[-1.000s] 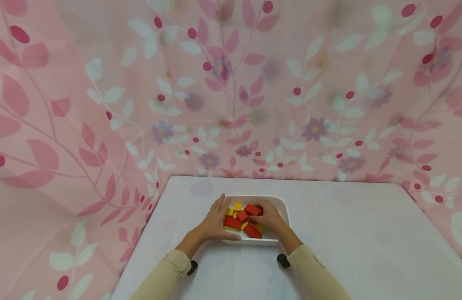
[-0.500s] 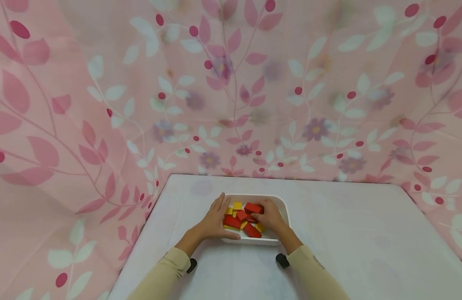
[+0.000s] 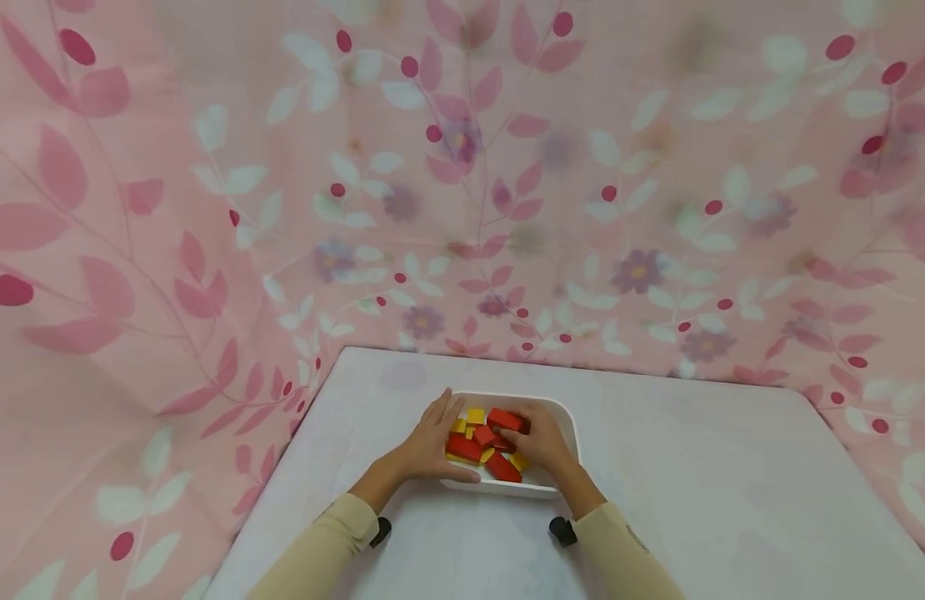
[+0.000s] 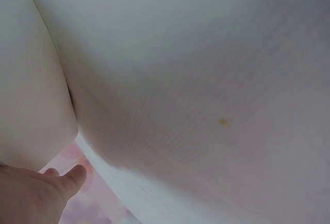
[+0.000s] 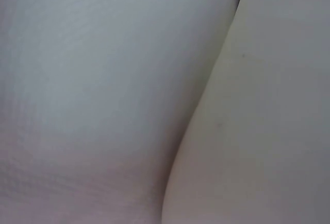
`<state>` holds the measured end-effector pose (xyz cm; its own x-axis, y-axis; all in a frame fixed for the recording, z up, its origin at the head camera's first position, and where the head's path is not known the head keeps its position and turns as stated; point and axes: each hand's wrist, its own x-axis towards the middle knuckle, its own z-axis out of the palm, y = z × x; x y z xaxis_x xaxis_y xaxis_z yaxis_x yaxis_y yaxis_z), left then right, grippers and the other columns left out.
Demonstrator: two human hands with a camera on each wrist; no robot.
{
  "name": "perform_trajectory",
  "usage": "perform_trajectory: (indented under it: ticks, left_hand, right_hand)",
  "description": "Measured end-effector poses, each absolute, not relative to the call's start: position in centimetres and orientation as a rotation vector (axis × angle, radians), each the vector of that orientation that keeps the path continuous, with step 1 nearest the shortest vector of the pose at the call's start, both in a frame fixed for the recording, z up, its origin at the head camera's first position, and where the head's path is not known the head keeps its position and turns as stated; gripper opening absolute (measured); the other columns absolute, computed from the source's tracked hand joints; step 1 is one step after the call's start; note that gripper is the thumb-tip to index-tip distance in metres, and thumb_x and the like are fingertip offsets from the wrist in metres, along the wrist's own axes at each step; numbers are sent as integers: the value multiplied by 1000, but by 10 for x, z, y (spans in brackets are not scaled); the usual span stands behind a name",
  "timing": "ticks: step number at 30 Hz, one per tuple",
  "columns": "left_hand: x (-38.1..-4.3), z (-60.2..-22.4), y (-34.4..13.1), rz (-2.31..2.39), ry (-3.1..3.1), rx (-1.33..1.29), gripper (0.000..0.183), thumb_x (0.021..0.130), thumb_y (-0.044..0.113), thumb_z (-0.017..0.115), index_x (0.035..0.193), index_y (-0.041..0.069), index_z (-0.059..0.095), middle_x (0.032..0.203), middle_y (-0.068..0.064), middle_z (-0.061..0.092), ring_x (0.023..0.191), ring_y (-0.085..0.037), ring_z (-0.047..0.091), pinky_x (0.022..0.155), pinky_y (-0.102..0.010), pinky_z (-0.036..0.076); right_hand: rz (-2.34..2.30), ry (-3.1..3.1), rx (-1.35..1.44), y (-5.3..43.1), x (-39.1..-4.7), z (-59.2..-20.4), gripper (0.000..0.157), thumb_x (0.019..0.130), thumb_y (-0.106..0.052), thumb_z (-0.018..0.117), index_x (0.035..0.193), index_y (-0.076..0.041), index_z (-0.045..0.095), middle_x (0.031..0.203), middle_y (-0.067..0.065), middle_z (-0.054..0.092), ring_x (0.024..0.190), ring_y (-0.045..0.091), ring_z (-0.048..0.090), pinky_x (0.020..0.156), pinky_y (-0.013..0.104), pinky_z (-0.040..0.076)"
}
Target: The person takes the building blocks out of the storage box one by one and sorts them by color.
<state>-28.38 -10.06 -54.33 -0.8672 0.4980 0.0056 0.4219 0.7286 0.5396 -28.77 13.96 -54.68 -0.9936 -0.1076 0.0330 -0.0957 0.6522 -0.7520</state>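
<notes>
working both hands at the white tray (image 3: 507,491), person in pale sleeves. left hand (image 3: 425,446) at tray's left end: grip spread wide, fingers straight and pointing toward far side, thumb stretched along near rim, touching the tray, no block in it. right hand (image 3: 545,437) reaches inside tray's right half: grip closed down to a small gap, thumb and fingers curled round the right end of the far red block (image 3: 503,418); pinch strength can't tell, fingertips partly hidden.

rest of tray, left half mostly: yellow cube (image 3: 475,416) toward far rim, small red block (image 3: 483,435) about mid-tray, long red block (image 3: 463,448) at left by the left palm, tilted over some yellow. near red block (image 3: 503,468) lies slanted close to near rim. right yellow block (image 3: 519,461) just beside it, under the right hand's side. other pieces overlap, count unclear.

tray sits on the white counter (image 3: 732,483), toward its far edge. patterned pink cloth (image 3: 402,200) hangs beyond tray and to its left. black object (image 3: 562,531) at right cuff, nearer than tray; another like it at left cuff. left wrist view: part of left hand in a corner, tray contents hidden. right wrist view: blurred pale surfaces only.
</notes>
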Motion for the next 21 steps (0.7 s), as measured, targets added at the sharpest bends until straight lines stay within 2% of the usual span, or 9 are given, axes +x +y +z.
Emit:
perform_trajectory:
  ticks: [13, 21]
  left_hand:
    - [-286, -541, -101, 779, 2823, 741, 129, 62, 76, 75, 160, 25, 8, 168, -10, 2, 153, -34, 10, 114, -61, 33]
    - [-285, -541, -100, 806, 2810, 737, 130, 61, 75, 77, 160, 26, 7, 168, -11, 1, 153, -35, 9, 116, -61, 30]
  right_hand:
    - [-1312, 2825, -175, 139, -292, -546, 44, 88, -18, 74, 131, -22, 65, 130, 4, 61, 119, 25, 55, 106, 48, 48]
    - [-1418, 2767, -181, 140, -288, -542, 40, 87, -18, 76, 126, -22, 69, 123, 3, 66, 112, 22, 58, 102, 47, 52]
